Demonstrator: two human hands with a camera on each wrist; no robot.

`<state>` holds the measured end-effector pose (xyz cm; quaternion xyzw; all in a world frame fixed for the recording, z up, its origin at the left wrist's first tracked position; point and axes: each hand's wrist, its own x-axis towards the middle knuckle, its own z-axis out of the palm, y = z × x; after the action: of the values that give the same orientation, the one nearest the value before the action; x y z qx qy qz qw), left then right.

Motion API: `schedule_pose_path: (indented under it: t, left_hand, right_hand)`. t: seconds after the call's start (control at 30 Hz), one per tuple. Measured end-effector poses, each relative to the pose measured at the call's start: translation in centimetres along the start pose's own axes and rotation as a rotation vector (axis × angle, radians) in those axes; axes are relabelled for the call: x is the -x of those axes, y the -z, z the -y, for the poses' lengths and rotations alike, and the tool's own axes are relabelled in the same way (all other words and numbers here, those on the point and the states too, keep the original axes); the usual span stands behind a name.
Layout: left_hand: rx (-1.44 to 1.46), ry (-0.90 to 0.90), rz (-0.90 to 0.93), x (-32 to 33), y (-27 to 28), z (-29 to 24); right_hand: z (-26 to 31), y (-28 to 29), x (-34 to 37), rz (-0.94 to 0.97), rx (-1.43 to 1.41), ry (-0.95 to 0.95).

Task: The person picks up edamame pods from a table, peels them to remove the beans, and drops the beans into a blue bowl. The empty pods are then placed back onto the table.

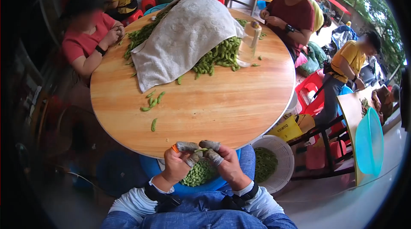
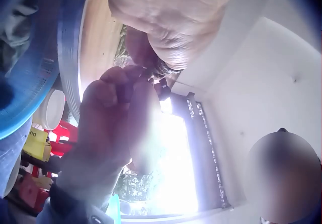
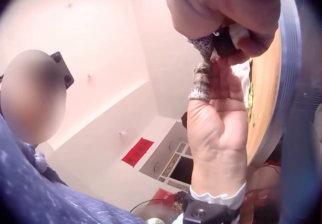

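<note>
Both hands meet over the near edge of the round table, grey knitted covers on their thumbs and forefingers. My left hand and right hand pinch a green soybean pod between their fingertips, mostly hidden by the covers. A small orange piece shows at the left forefinger. Below them, shelled green beans lie in a blue basin at the lap. In the right wrist view, the left palm faces the camera, its covered thumb close to the right hand's covered fingertip.
The wooden table bears a pod heap under a grey cloth, a plastic bottle and several loose pods. A white basket of green pods or husks stands at the right. Several people sit or stand around.
</note>
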<state>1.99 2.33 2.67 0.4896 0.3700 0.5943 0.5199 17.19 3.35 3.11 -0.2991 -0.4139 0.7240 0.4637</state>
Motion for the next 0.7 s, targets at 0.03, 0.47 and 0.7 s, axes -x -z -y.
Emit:
schedule_pose_path:
  t: [0.03,0.47,0.7]
  left_hand:
    - [-0.132,0.009,0.041,0.4,0.2,-0.1]
    - [-0.400,0.592,0.772,-2.1,2.2,-2.8]
    - [-0.549,0.020,0.430,-0.3,0.9,-1.1]
  right_hand:
    - [0.1,0.2,0.1,-0.012,0.029,0.039]
    - [2.8,0.9,0.7,0.166,0.555,0.098]
    - [1.1,1.3,1.5,-0.035,0.286,0.022]
